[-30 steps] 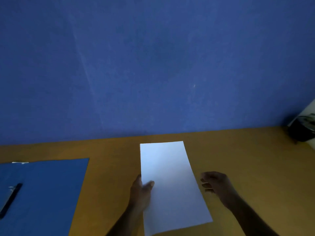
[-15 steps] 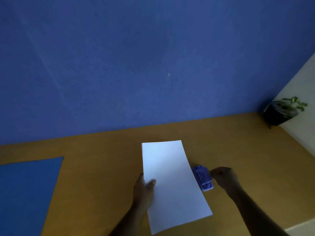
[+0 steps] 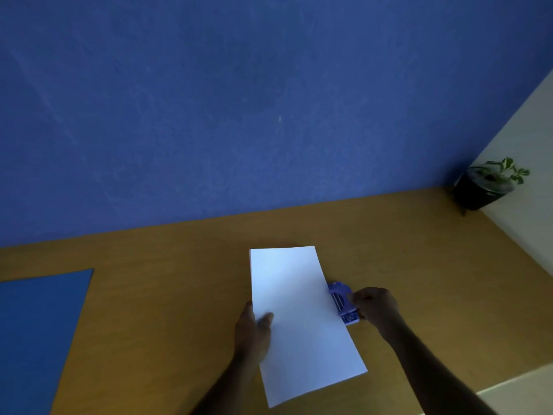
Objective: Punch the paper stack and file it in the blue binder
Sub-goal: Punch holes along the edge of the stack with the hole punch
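A white paper stack [image 3: 299, 319] lies lengthwise on the wooden table [image 3: 167, 295], slightly lifted. My left hand [image 3: 254, 330] grips its left edge, thumb on top. A small blue hole punch [image 3: 342, 302] sits against the stack's right edge, partly hidden under the paper. My right hand [image 3: 375, 305] is closed around the punch from the right. The blue binder [image 3: 39, 333] lies flat at the far left, cut off by the frame's edge.
A blue wall [image 3: 239, 115] rises behind the table. A small potted plant [image 3: 487, 184] in a black pot stands at the back right corner beside a pale wall. The table's front right edge shows at the lower right.
My right hand came in empty, took the blue punch and brought it against the stack's right edge. The view swung right, so the binder slid left and the plant appeared.
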